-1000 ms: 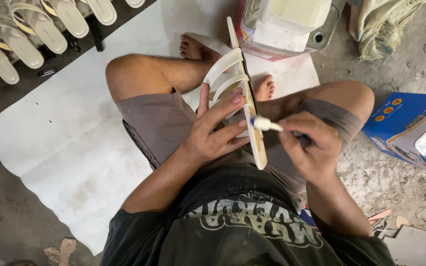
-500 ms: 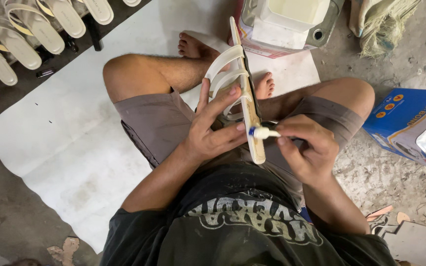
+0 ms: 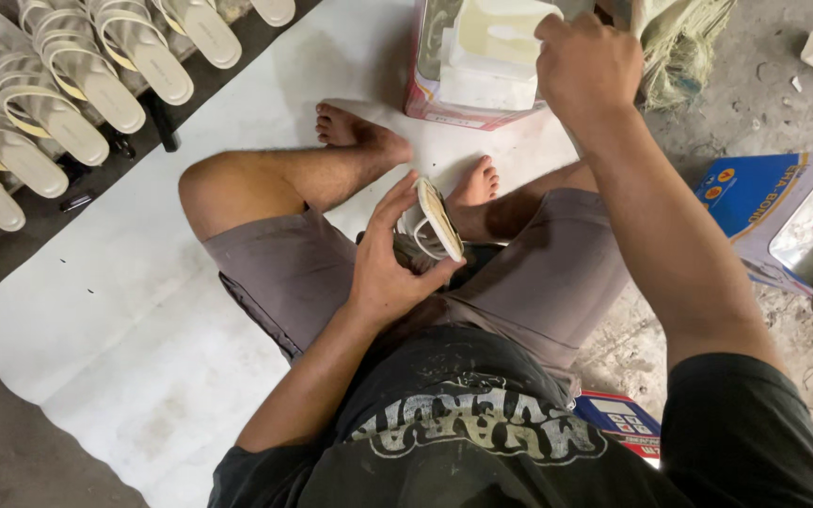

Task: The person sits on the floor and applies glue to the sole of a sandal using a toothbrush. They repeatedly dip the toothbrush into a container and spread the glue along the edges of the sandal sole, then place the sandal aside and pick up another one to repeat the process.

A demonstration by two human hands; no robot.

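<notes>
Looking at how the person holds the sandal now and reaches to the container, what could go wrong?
The left hand alone grips the cream sandal on edge over the lap, so it might slip or tip. The right hand reaches far forward over the open container, and could knock it onto the white sheet.

Black printed T-shirt, grey-brown shorts, bare feet and bare forearms.

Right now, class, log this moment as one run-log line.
left hand: holds cream sandal over lap | right hand: reaching at open container | rows of sandals beside white sheet
</notes>
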